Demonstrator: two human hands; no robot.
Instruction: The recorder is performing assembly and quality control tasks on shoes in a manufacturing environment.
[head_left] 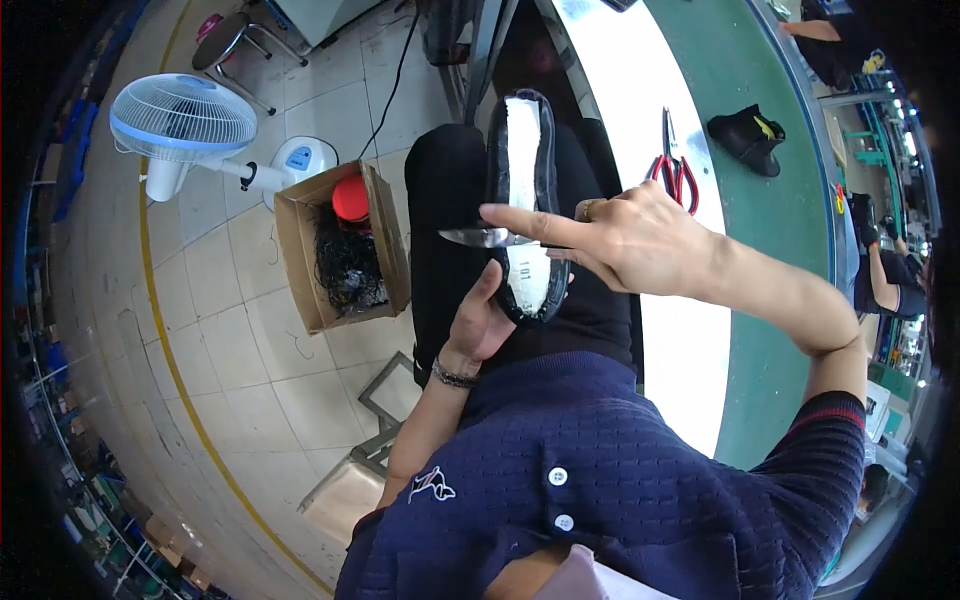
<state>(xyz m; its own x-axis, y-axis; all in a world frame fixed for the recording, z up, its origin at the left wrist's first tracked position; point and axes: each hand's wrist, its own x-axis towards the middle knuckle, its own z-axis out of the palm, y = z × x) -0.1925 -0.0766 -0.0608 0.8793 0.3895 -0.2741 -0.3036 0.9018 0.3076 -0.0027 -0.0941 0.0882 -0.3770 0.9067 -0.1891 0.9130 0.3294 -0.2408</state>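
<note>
A black shoe (522, 150) lies sole-up on my lap, its white insole board facing the camera. My left hand (480, 320) grips the shoe's near end from below. My right hand (625, 240) comes across from the right and holds a small metal knife (472, 236), index finger stretched along the blade. The blade lies crosswise on the shoe's left edge, about midway along its length. A bracelet sits on my left wrist.
A cardboard box (300, 240) with black scraps and a red object stands on the tiled floor at left, beside a white-blue fan (182, 118). Red-handled scissors (674, 170) and another black shoe part (748, 135) lie on the green-white bench at right. A person's arm (885, 280) shows far right.
</note>
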